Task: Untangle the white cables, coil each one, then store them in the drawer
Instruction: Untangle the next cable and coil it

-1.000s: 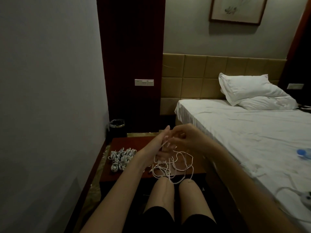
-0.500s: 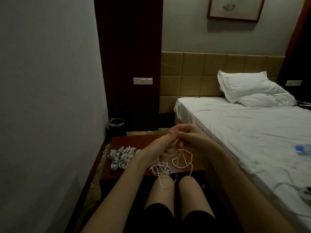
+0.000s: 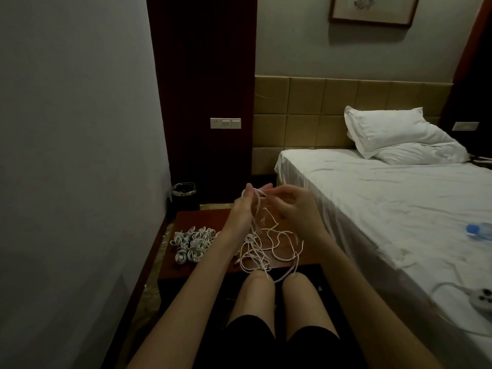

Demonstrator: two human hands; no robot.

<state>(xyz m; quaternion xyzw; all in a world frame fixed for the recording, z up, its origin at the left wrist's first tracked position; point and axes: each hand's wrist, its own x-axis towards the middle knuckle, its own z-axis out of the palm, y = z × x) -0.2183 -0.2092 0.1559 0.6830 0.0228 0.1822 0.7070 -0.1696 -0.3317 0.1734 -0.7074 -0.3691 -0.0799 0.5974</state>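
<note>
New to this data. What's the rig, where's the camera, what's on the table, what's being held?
There is no robot: a person works with two bare hands, filmed by one wide-angle camera on their head, looking forward and down. They sit at a low red-brown table beside a bed. On it, left, lies a pile of coiled white cables; in the middle, a loose tangle of white cable. The left hand and right hand each pinch strands lifted from that tangle. No drawer is visible.
</note>
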